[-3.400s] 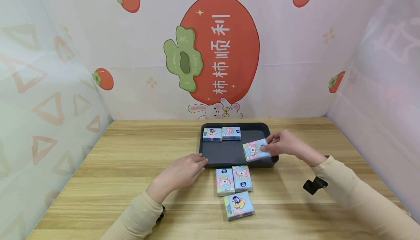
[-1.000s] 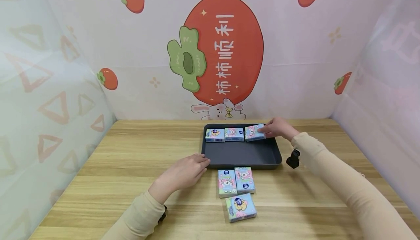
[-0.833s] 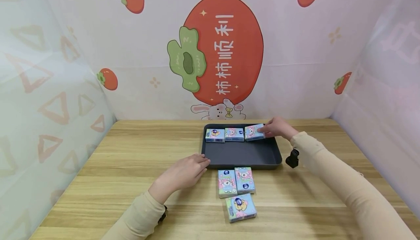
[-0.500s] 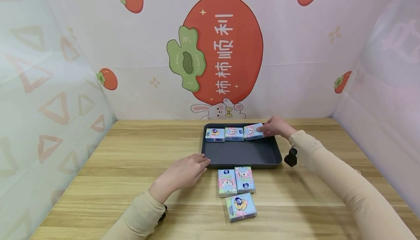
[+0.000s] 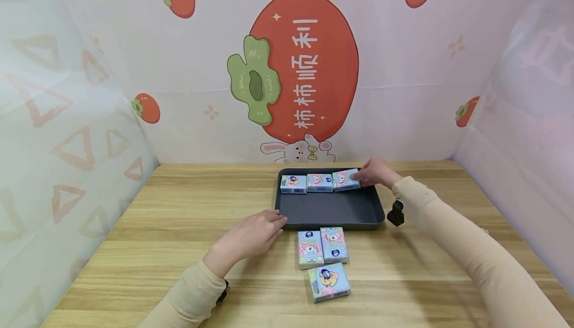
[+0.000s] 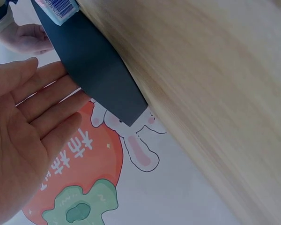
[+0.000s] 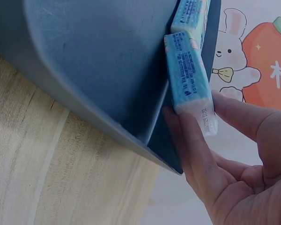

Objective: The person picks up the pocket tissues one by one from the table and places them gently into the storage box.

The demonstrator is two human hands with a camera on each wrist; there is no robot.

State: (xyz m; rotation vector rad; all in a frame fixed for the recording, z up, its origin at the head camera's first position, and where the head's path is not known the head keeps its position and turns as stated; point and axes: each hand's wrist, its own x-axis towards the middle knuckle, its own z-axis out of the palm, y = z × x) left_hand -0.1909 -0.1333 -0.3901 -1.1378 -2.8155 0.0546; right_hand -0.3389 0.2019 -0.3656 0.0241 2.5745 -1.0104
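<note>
My right hand [image 5: 376,172] pinches the right end of a tissue pack [image 5: 346,180] at the back right of a dark grey tray [image 5: 332,211]. The right wrist view shows thumb and fingers on either side of this pack [image 7: 189,75], which sits a little tilted. To its left in the tray lie a bear-print pack [image 5: 320,182] and a duck-print pack [image 5: 293,184], side by side along the back wall. My left hand [image 5: 251,234] rests its straight fingertips on the tray's front left corner; in the left wrist view those fingers [image 6: 47,98] touch the tray's outer wall.
In front of the tray, on the wooden table [image 5: 193,208], lie two bear-print packs, the left one [image 5: 310,249] and the right one [image 5: 334,245]. A duck-print pack [image 5: 329,282] lies nearer. A printed cloth backdrop [image 5: 188,59] stands behind the table and at both sides.
Over the last seconds my right hand carried its tissue pack from above the tray's front right to the back row, then edged it left against the neighbouring pack. My left hand stayed at the corner.
</note>
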